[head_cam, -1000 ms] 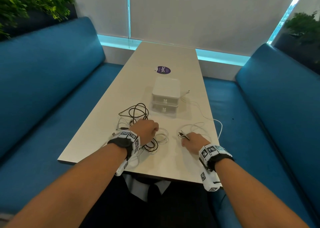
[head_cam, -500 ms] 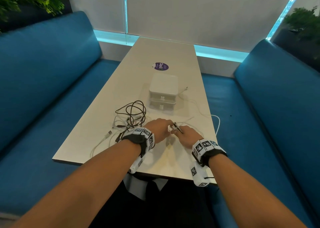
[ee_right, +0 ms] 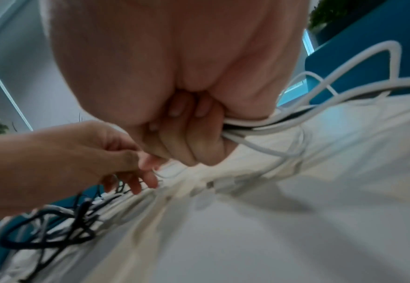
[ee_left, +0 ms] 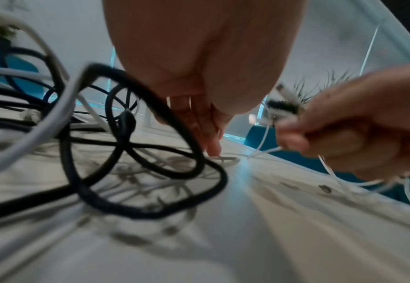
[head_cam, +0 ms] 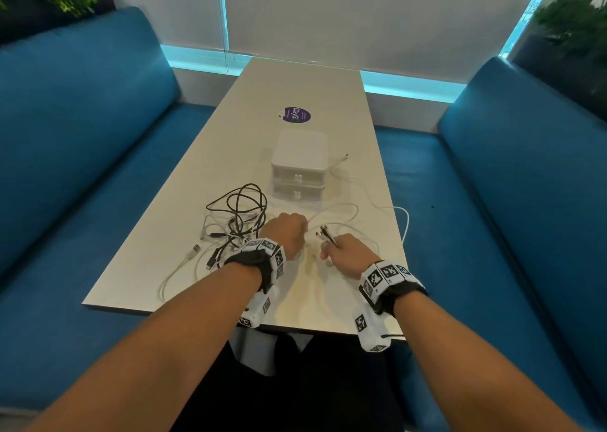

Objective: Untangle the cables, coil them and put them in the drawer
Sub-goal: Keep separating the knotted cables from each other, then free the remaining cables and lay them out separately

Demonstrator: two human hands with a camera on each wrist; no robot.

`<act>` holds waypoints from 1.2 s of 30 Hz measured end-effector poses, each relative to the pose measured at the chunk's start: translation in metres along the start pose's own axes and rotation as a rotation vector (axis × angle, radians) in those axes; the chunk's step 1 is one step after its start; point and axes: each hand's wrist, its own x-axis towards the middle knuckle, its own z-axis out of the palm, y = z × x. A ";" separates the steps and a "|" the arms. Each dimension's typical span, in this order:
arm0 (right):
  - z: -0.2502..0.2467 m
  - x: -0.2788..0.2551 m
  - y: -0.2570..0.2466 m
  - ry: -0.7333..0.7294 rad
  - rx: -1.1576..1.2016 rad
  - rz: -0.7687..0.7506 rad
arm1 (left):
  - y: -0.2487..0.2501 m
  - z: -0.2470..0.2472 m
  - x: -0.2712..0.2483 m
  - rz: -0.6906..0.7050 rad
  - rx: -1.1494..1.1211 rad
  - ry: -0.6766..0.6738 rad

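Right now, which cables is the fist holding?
The thin white cables, bunched in the right hand. The black cable lies loose by the left hand.

Head view looks down the table [head_cam: 230, 155]; both wrist views sit low, sharing the hands.

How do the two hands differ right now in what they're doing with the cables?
The right hand is fisted around a bundle of cable ends; the left hand only pinches a thin white cable. The left sits beside the black tangle, the right away from it. Both are over the table.
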 end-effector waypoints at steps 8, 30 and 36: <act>0.010 0.010 -0.019 0.220 0.059 -0.180 | 0.000 0.006 -0.006 0.103 -0.245 -0.031; 0.016 0.026 -0.009 0.210 -0.339 0.166 | -0.119 -0.065 -0.039 -0.426 0.190 0.140; 0.019 0.021 -0.010 0.186 -0.351 0.165 | -0.109 -0.042 -0.039 -0.304 0.012 -0.020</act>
